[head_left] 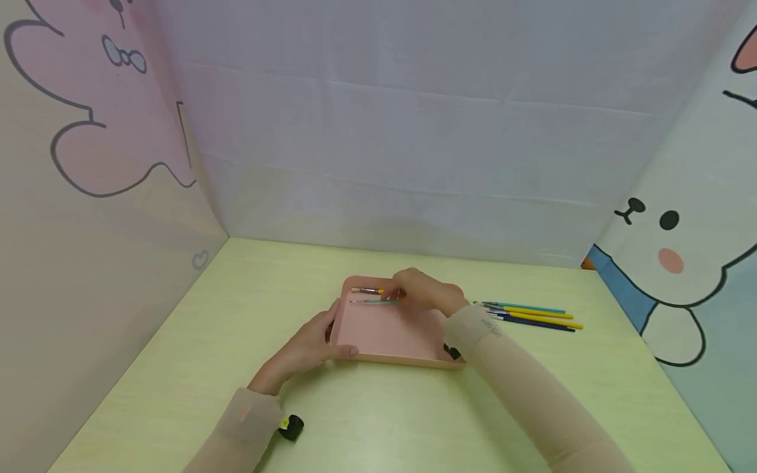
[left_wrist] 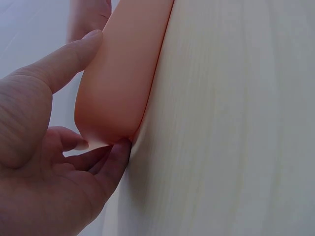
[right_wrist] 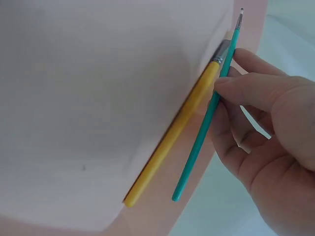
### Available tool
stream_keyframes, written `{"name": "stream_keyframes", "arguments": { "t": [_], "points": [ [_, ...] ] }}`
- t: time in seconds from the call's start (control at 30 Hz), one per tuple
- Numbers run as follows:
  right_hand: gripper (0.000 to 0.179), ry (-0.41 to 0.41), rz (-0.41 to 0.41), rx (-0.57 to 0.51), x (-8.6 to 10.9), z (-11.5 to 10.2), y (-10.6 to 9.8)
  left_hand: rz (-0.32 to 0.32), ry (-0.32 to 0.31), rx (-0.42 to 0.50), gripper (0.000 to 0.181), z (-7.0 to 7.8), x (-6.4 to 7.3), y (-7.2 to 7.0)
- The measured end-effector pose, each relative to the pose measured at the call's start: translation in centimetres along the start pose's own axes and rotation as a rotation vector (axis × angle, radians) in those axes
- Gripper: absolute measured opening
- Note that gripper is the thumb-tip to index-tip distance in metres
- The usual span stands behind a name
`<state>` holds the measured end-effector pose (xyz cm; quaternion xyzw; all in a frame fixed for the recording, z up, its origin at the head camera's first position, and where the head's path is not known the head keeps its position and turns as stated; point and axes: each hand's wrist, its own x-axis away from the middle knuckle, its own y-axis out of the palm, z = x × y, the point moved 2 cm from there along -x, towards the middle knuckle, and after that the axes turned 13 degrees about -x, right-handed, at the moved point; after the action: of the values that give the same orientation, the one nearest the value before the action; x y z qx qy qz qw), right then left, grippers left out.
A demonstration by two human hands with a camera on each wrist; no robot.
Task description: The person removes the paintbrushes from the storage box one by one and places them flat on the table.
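A shallow pink tray [head_left: 390, 332] sits on the table, its left front corner gripped by my left hand [head_left: 307, 341]. In the left wrist view the thumb [left_wrist: 74, 56] lies against the tray's wall [left_wrist: 115, 83] and the other fingers curl at its corner. Over the tray's far side, my right hand [head_left: 421, 292] pinches a thin teal paintbrush [right_wrist: 199, 135] between thumb and fingers. Beneath that brush, a thicker yellow paintbrush [right_wrist: 172, 132] lies in the tray along its far wall. The yellow one's bristle end [head_left: 367, 290] shows left of the right hand in the head view.
Right of the tray, several paintbrushes [head_left: 532, 315] with teal, yellow and dark blue handles lie side by side on the pale wooden table [head_left: 378, 414]. A white cloth wall [head_left: 390, 144] stands behind, with printed cartoon panels at left and right.
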<state>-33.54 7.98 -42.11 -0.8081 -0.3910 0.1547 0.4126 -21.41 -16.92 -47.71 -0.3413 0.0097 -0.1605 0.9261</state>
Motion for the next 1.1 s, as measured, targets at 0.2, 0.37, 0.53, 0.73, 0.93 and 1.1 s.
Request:
{"name": "stream_keyframes", "arguments": {
  "t": [0.2, 0.37, 0.53, 0.73, 0.93, 1.1],
  "points": [
    [0.033, -0.065, 0.028, -0.001, 1.7, 0.0, -1.7, 0.003, 0.0, -0.005, 0.117, -0.1, -0.1, 0.0],
    [0.037, -0.136, 0.058, 0.0, 3.5, 0.2, -3.3, 0.004, 0.003, 0.011, 0.119, -0.3, -0.1, 0.0],
    [0.043, -0.158, 0.09, 0.018, 6.0, 0.5, -4.8, 0.0, 0.014, 0.002, 0.118, -0.3, -0.2, 0.1],
    [0.04, -0.116, 0.116, 0.063, 9.5, 1.6, -6.5, -0.005, 0.022, 0.013, 0.117, -0.1, 0.0, -0.1],
    [0.039, -0.113, 0.156, 0.093, 12.7, 3.0, -7.6, -0.011, 0.026, 0.013, 0.116, 0.0, 0.1, -0.2],
    [0.037, -0.077, 0.172, 0.107, 15.7, 4.2, -7.9, -0.011, 0.035, 0.016, 0.114, 0.1, 0.1, -0.2]
  ]
}}
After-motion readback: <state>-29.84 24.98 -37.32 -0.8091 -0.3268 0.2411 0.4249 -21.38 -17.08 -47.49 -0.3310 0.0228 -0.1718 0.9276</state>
